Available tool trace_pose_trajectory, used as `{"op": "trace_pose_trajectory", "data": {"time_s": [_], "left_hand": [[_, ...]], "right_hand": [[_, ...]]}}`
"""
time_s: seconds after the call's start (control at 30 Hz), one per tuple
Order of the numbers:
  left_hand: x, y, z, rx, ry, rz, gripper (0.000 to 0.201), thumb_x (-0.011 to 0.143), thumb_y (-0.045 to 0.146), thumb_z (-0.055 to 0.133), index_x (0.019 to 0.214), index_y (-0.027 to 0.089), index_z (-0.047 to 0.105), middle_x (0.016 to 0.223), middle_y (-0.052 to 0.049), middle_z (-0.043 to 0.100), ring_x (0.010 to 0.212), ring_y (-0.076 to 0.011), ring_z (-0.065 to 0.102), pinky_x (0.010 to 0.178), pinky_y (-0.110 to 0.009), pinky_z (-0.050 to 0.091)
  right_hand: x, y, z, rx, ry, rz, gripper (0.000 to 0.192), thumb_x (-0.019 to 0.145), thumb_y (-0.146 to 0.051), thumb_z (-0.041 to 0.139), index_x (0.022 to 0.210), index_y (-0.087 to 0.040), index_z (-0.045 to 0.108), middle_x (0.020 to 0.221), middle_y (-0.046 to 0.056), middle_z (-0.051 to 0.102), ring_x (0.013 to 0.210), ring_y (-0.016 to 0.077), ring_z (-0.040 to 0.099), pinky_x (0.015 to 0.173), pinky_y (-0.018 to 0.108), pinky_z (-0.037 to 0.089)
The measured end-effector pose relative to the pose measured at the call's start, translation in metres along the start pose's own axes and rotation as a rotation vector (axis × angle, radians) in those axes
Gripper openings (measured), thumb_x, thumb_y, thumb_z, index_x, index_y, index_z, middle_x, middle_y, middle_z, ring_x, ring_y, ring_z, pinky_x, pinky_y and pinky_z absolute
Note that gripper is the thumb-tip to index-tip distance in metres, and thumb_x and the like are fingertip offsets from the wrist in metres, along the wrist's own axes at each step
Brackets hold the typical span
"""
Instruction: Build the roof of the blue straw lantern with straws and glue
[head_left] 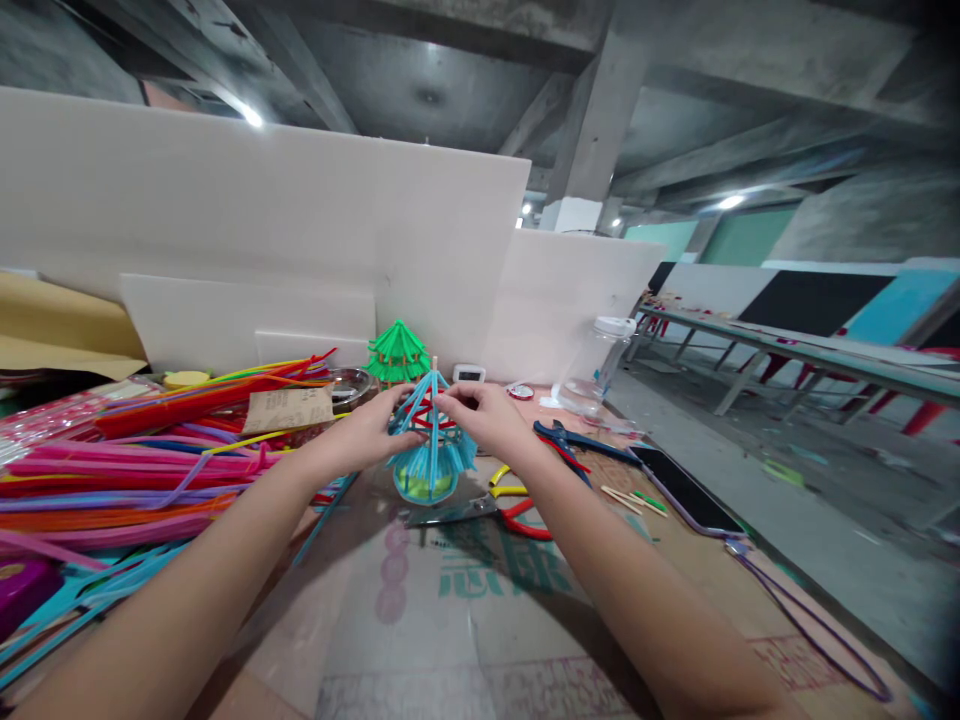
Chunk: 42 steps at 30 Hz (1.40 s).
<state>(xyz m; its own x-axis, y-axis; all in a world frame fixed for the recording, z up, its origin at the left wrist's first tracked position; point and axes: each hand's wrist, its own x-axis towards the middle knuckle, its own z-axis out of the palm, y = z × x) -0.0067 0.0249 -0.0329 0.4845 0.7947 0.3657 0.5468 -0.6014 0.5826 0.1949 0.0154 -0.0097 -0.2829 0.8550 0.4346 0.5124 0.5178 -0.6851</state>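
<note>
A small blue pagoda-like model (426,480) of fuzzy craft stems stands upright on the table, with red crossed pieces in its upper part and a wooden stick at its peak. My left hand (369,430) grips its left side between thumb and fingers. At the upper right, my right hand (487,418) pinches the blue stems near the peak. Parts of the model are covered by my fingers. Just in front lie scissors (517,508) with red and yellow handles, apart from both hands. Behind stands a green tiered model (398,352).
Bundles of coloured craft stems (135,465) fill the left side. On the right are dark-handled pliers (600,442), a phone (686,490), short sticks (626,500) and a clear bottle (596,370). A white board (262,220) walls off the back.
</note>
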Motion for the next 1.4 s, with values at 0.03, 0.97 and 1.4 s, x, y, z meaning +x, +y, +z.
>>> {"op": "trace_pose_trajectory", "data": {"time_s": [0.03, 0.97, 1.4], "left_hand": [[0.000, 0.000, 0.000, -0.011, 0.001, 0.004, 0.069, 0.078, 0.045, 0.063, 0.138, 0.018, 0.040, 0.144, -0.012, 0.047, 0.131, -0.0291, 0.044, 0.109, -0.040, 0.036], [-0.001, 0.006, 0.000, -0.017, -0.020, -0.053, 0.076, 0.078, 0.051, 0.061, 0.142, 0.018, 0.036, 0.145, -0.011, 0.046, 0.131, -0.0297, 0.045, 0.109, -0.041, 0.037], [-0.001, 0.005, 0.000, -0.024, -0.023, -0.074, 0.079, 0.077, 0.052, 0.062, 0.142, 0.017, 0.035, 0.146, -0.013, 0.044, 0.131, -0.0298, 0.044, 0.110, -0.042, 0.035]], "right_hand": [[0.001, 0.000, -0.004, -0.003, 0.007, 0.000, 0.034, 0.084, -0.044, 0.053, 0.077, -0.014, 0.067, 0.065, 0.000, 0.057, 0.060, 0.0109, 0.048, 0.055, 0.023, 0.034], [0.005, 0.178, -0.030, -0.442, 0.048, 0.273, 0.053, 0.082, -0.026, 0.062, 0.133, -0.014, 0.051, 0.126, 0.014, 0.062, 0.113, 0.0238, 0.059, 0.095, 0.032, 0.044], [0.001, 0.168, -0.044, -0.297, 0.175, 0.390, 0.041, 0.082, -0.026, 0.054, 0.121, -0.012, 0.056, 0.093, 0.010, 0.071, 0.081, 0.0212, 0.065, 0.074, 0.030, 0.049]]}}
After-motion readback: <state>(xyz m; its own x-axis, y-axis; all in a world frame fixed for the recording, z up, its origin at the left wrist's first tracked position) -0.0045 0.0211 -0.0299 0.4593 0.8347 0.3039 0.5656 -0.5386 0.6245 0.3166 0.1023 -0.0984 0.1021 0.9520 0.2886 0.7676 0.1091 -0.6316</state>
